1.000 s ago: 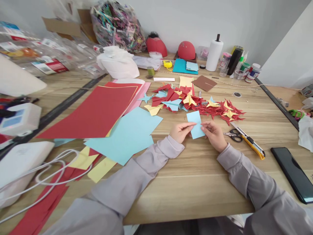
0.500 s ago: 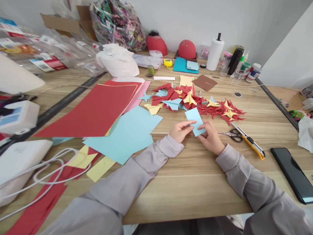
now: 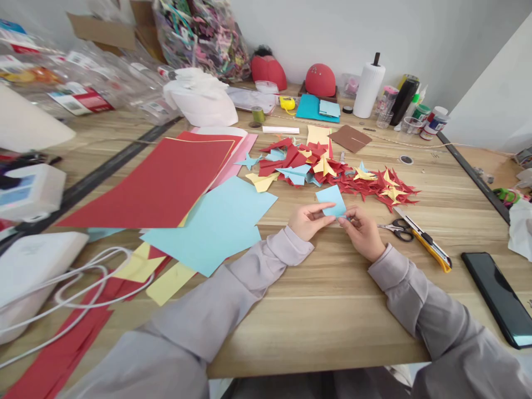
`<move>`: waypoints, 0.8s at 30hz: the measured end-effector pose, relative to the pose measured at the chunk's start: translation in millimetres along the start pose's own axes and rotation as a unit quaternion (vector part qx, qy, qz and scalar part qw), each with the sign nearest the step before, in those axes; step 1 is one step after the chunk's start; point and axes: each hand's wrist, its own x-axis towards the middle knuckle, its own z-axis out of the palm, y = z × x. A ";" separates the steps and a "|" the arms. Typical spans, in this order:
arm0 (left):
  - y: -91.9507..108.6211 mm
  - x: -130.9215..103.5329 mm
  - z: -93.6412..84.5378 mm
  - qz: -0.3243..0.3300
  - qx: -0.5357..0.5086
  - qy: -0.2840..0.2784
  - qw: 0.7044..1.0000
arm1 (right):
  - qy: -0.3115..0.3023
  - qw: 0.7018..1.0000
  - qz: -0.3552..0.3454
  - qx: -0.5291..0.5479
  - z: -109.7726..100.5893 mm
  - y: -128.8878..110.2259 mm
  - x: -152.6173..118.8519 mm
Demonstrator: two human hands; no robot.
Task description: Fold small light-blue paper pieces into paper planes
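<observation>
A small light-blue piece of paper is held up over the table between both hands, its near edge bent over. My left hand pinches it at the lower left, fingers behind and thumb in front. At the lower right, my right hand grips the bent edge between thumb and fingertips. Just beyond lies a heap of folded paper stars and folded paper pieces in red, yellow and blue. Scissors and a yellow utility knife rest right of my right hand.
Large red sheets and blue sheets cover the left side. A white cable loops over red paper strips. A phone lies at the right. Bottles and a white paper roll stand at the back.
The blue paper, flat before, now has its near edge folded up, so it looks shorter. My right hand's fingers have closed onto that edge. The view has shifted slightly.
</observation>
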 end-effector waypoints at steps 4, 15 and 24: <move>-1.0 -0.3 1.8 -0.013 -0.007 0.005 1.000 | 0.005 0.997 0.045 0.069 0.7 -1.4 1.5; 4.0 -2.3 3.4 0.001 -0.014 -0.012 1.000 | -0.006 0.981 0.126 0.149 -3.3 -6.6 8.1; -2.5 -0.6 5.3 -0.005 -0.031 0.029 0.999 | -0.002 0.980 0.144 0.139 -4.0 -10.3 9.4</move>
